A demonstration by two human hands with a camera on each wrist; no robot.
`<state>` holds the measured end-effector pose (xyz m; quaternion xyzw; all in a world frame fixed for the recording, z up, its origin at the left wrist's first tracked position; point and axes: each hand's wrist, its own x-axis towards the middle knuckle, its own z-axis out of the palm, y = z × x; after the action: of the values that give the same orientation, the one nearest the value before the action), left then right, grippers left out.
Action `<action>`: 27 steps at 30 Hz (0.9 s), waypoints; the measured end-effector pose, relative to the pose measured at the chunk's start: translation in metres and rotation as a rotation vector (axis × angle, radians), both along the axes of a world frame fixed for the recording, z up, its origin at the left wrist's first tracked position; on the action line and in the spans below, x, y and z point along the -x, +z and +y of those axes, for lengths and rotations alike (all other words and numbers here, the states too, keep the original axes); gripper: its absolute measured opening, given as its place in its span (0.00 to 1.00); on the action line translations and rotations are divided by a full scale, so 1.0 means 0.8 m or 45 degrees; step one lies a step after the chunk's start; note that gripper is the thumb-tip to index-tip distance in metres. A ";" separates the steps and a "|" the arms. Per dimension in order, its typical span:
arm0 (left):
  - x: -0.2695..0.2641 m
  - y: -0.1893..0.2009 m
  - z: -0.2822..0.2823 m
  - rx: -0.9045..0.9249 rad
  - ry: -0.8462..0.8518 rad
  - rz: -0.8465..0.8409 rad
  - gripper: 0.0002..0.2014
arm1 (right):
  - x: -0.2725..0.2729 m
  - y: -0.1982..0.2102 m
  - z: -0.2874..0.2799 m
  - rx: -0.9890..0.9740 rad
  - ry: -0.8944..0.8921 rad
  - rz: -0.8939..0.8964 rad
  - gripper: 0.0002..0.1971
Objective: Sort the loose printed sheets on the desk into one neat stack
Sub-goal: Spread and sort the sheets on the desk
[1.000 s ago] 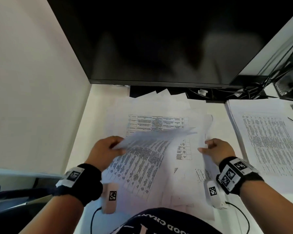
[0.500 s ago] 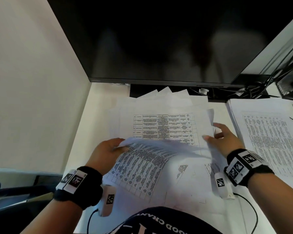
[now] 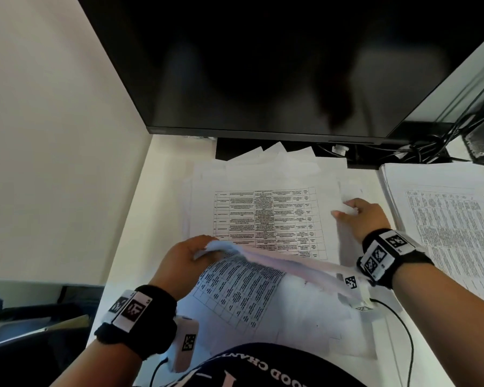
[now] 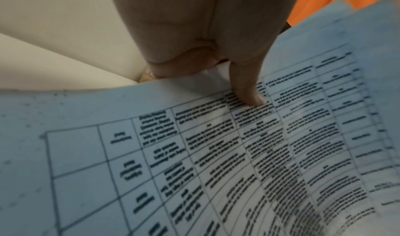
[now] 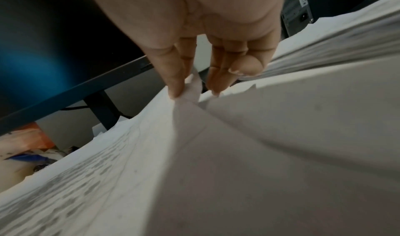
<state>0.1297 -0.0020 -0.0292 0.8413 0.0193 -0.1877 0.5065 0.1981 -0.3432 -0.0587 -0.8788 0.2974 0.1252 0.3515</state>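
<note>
Paper sheets (image 3: 243,289) pinched by left hand (image 3: 183,258); only the wrist view shows right hand (image 5: 194,51) pinching an edge.

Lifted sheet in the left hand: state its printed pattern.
A black ruled table of text on white paper, clearest in the left wrist view.

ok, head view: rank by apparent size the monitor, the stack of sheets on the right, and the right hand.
Largest to smallest as they look in the head view:
1. monitor, fills most of the upper frame
2. stack of sheets on the right, cut off by the frame edge, so its full extent is unsure
3. right hand
</note>
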 end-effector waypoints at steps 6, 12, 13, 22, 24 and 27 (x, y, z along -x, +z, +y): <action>-0.009 0.012 0.000 -0.031 0.073 -0.050 0.03 | -0.008 0.023 -0.003 0.046 -0.017 -0.179 0.08; -0.019 0.025 -0.009 -0.074 0.000 -0.070 0.03 | -0.020 0.038 -0.016 -0.014 0.059 -0.246 0.12; -0.021 0.028 -0.011 -0.108 -0.026 -0.082 0.03 | -0.018 0.041 -0.016 -0.057 0.089 -0.267 0.09; -0.085 0.020 -0.020 -0.378 -0.212 -0.540 0.09 | 0.013 0.085 -0.011 -0.360 0.291 -0.522 0.16; -0.096 0.021 -0.025 -0.456 -0.210 -0.672 0.06 | 0.017 0.085 -0.013 -0.403 0.317 -0.502 0.15; -0.102 0.030 -0.032 -0.387 -0.236 -0.606 0.06 | 0.020 0.082 -0.021 -0.480 0.242 -0.519 0.12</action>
<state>0.2115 -0.0279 -0.0049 0.9261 -0.1489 -0.0254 0.3457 0.1820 -0.3599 0.0070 -0.8290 0.1086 0.0315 0.5477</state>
